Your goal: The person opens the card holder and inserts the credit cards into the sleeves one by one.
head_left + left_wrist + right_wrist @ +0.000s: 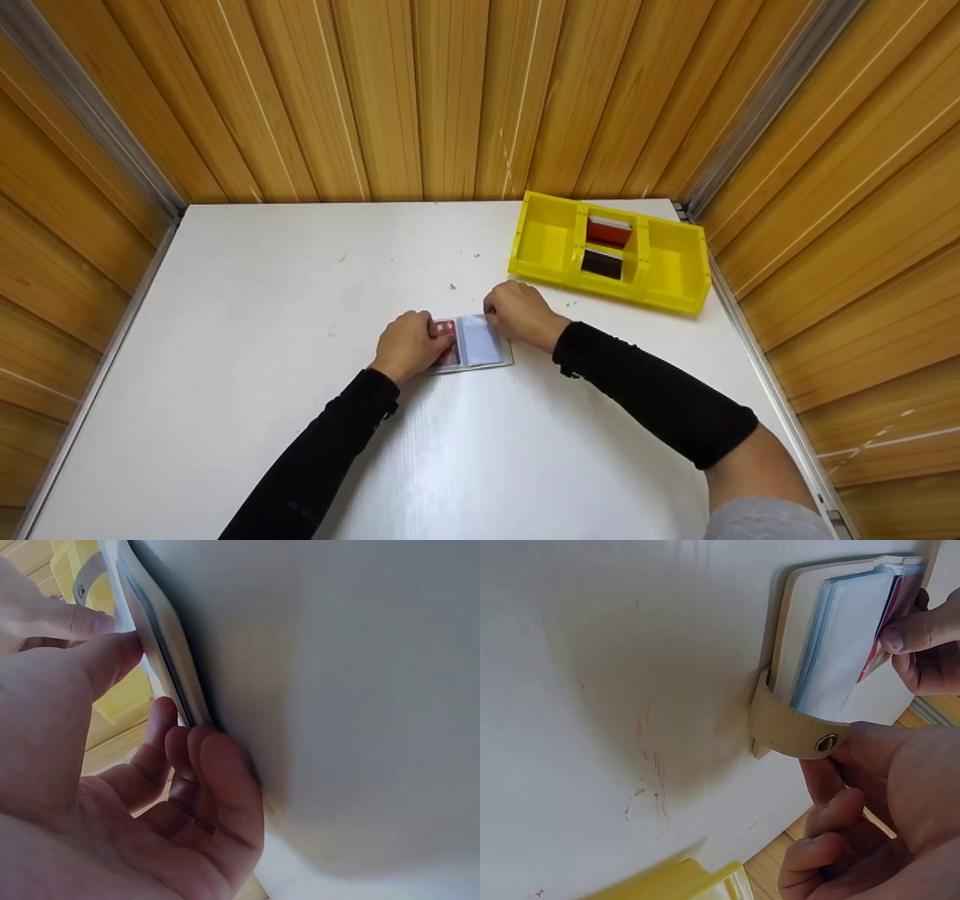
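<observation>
Head view: we're seemingly holding the card holder (480, 341) open, left hand (409, 345) gripping, right hand (523, 310) pinching its strap (791, 727); steadiness is mattering next.

Black-sleeved left arm (322, 450) and right arm (652, 394) angle inward over tabletop (262, 300), right one nearer the right edge. Left hand (409, 345) grips, thumb (112, 661) on top, fingers (232, 784) curled underneath; right hand (523, 311), near it, pinches with fingers bent.

Clear plastic pockets (847, 637), smooth leather-like strap (791, 726)
Shiny plastic tray (541, 241) upper right, glossy white tabletop (225, 337), wood-grain panels (444, 97) across the top
</observation>
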`<state>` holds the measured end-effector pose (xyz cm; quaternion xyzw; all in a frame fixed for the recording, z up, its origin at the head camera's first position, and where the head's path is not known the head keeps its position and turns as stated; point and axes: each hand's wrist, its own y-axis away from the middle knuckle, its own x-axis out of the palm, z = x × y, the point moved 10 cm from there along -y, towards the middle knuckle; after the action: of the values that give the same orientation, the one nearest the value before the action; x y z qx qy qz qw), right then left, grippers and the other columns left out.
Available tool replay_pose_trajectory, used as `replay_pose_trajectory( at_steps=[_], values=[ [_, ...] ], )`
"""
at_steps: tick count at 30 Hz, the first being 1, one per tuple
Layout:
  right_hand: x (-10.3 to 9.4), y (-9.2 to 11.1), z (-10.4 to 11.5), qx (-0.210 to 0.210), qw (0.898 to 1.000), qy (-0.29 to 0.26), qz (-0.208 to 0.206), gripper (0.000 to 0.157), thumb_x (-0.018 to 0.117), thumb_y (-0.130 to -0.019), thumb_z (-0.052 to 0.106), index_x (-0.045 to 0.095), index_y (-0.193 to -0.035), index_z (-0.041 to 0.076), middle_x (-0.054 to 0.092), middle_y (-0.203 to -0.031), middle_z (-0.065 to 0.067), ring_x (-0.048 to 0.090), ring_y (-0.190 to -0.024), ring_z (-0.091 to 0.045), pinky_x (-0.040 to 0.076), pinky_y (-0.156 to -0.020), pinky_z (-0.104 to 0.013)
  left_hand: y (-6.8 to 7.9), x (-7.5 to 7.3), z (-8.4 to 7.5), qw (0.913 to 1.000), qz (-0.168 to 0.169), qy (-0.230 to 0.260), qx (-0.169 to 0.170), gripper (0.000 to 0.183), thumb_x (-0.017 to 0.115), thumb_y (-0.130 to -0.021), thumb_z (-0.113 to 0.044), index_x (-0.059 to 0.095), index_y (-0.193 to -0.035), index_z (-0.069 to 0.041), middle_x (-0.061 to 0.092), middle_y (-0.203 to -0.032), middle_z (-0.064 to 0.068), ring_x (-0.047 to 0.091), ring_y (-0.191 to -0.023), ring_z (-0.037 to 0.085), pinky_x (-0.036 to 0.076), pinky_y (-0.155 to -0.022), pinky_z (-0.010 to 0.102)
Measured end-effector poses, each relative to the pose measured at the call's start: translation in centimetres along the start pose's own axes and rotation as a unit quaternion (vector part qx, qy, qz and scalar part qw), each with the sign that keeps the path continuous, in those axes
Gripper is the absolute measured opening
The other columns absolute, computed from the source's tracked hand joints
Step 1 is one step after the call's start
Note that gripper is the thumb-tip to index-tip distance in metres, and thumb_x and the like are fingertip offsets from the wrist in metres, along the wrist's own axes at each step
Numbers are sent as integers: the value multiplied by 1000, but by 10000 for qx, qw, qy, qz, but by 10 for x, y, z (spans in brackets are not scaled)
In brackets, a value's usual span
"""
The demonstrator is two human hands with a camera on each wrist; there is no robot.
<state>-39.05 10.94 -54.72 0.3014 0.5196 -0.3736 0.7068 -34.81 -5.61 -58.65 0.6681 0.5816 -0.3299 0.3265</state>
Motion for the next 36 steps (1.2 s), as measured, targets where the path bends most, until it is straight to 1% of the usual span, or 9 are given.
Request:
replay_pose_trajectory(
  at_steps=[2,6,11,15,19,23,26,31,36],
  values=[
    [-1,0,1,-91,9999,97,-39,15,74,-95,3,88,-91,7,81,-89,-9,71,-86,-28,59,-83,-48,0,-1,0,10000,-17,33,56,34,86,-95,-37,67,-84,-11,66,-88,6,63,-82,24,53,-73,43],
    [-1,0,3,-261,9992,269,-112,18,73,-93,1,89,-92,9,83,-90,-9,72,-83,-28,60,-80,-47,0,-2,-1,9998,-92,43,156,32,86,-94,-35,67,-84,-11,66,-88,6,64,-83,25,54,-75,45],
    [-1,-1,6,-407,9981,432,-184,19,71,-93,0,88,-89,8,81,-87,-10,72,-81,-30,59,-77,-49,0,-3,-1,9998,-121,75,151,31,86,-94,-34,67,-84,-11,66,-87,6,64,-82,26,54,-75,46],
    [0,-1,7,-420,9976,516,-217,14,72,-96,4,84,-90,5,78,-86,-12,73,-83,-32,59,-77,-50,-1,-3,-1,9998,-92,107,114,30,86,-94,-34,68,-84,-11,66,-88,6,64,-83,26,54,-76,46],
    [1,-2,7,-277,9986,449,-37,14,74,-98,12,79,-89,3,75,-86,-13,70,-85,-32,58,-79,-49,-1,-3,-1,9998,-57,111,129,30,86,-94,-34,68,-85,-11,66,-88,5,64,-83,25,53,-76,45],
    [1,-5,5,-43,9995,208,248,16,74,-98,18,76,-89,5,72,-86,-10,65,-85,-28,55,-80,-45,-1,-4,0,9998,-20,142,123,29,84,-95,-32,68,-84,-11,66,-87,5,63,-82,24,52,-76,42],
    [-1,-7,3,133,9992,-52,386,16,74,-99,22,76,-93,7,71,-89,-8,64,-87,-24,55,-81,-41,-2,-6,2,9998,-33,154,81,27,82,-97,-31,69,-83,-11,67,-85,5,63,-80,23,52,-74,40],
    [-5,-9,5,300,9968,-603,420,18,75,-101,25,77,-98,8,74,-91,-7,63,-88,-22,54,-82,-38,-2,-11,6,9998,-100,155,43,27,77,-99,-26,68,-79,-10,66,-79,5,60,-74,22,49,-69,38],
    [-8,-10,10,237,9936,-1030,397,16,75,-101,23,77,-98,7,74,-89,-7,61,-83,-19,52,-77,-33,-1,-12,10,9999,-110,99,-1,32,74,-100,-26,63,-74,-11,61,-73,3,56,-70,21,44,-65,36]
  ],
)
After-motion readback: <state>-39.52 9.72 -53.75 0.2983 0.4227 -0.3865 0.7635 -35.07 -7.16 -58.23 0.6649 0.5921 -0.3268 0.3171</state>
